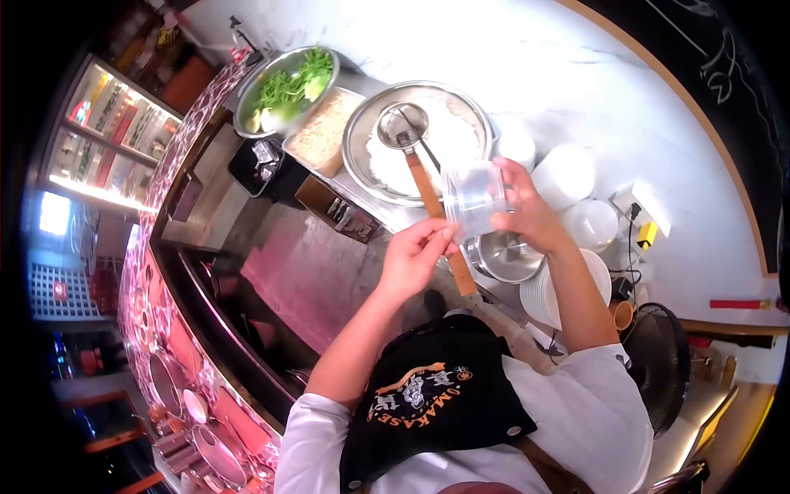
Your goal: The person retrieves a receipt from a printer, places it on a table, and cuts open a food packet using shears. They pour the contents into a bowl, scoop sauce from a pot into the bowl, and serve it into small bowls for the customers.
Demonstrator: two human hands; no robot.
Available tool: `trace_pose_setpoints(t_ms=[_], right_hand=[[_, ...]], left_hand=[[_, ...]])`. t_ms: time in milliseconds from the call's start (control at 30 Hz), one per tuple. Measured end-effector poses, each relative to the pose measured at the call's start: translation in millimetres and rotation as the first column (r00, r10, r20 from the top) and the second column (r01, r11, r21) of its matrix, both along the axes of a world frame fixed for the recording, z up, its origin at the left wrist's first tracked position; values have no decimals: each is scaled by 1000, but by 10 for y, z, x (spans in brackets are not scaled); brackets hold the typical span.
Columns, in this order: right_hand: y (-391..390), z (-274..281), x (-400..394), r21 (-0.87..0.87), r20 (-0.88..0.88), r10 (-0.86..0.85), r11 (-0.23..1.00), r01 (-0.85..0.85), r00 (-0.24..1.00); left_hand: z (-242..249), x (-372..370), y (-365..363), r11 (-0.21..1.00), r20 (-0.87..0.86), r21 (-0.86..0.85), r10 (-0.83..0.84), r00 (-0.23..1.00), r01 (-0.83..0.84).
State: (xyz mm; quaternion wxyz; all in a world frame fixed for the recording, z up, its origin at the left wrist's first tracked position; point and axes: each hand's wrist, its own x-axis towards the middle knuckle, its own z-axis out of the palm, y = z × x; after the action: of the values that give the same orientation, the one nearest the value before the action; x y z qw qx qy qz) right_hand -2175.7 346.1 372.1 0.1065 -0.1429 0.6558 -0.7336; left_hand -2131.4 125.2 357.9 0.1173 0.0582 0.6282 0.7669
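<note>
A person in a white short-sleeved shirt and black apron [436, 403] holds a clear plastic container [476, 202] in front of the body. The right hand [531, 210] grasps its base end, fingers and thumb spread around it; the left hand [418, 257] has a narrow grip, thumb and fingertips pinched at its rim. Several rim lines show; whether containers are nested is unclear. Orange lettering on the apron reads "OMAKASE", with characters too blurred to read. Behind the container, a wooden-handled ladle [421, 177] rests across a wide steel bowl [355, 156] of white food. Beside that are a rectangular tray [306, 156] of pale shreds and a steel basin [245, 115] of leafy greens [309, 86]. Stacked white plates [553, 298] stand near the right forearm. Chalk marks on a blackboard [699, 58] are illegible.
</note>
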Motion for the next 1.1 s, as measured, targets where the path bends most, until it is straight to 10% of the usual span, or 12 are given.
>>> trace_pose_setpoints(t_ms=[67, 133, 367, 533, 600, 667, 767, 800, 867, 1100], right_hand=[[7, -66, 76, 286, 24, -150, 948, 137, 988], [8, -104, 124, 205, 81, -188, 964, 168, 979], [59, -86, 214, 439, -523, -255, 737, 513, 813], [224, 18, 33, 526, -552, -156, 697, 487, 819], [338, 51, -139, 568, -622, -154, 586, 578, 767], [549, 29, -445, 561, -670, -175, 518, 646, 722], [730, 58, -895, 644, -674, -151, 359, 675, 723], [753, 57, -1009, 730, -620, -119, 274, 626, 775], [754, -45, -1192, 788, -580, -57, 214, 577, 813], [675, -249, -1503, 882, -459, 3, 121, 455, 889]], left_hand=[[-84, 56, 99, 1000, 45, -8, 16, 999, -15], [-127, 58, 177, 993, 42, -69, 96, 994, -93], [-242, -105, 472, 953, 159, -36, 302, 940, -300], [-345, -369, 481, 992, 212, 94, 58, 976, -80], [-265, -500, 398, 963, 203, 46, 253, 946, -267], [-879, -818, 31, 739, -103, -405, 548, 830, -538], [-1757, -1111, -281, 584, 241, -426, 810, 535, -691], [-1273, -1071, -208, 781, 629, -246, 579, 518, -575], [-1809, -1243, -288, 810, 776, 297, 104, 623, -506], [-1821, -1417, -389, 789, 725, -56, 453, 518, -611]])
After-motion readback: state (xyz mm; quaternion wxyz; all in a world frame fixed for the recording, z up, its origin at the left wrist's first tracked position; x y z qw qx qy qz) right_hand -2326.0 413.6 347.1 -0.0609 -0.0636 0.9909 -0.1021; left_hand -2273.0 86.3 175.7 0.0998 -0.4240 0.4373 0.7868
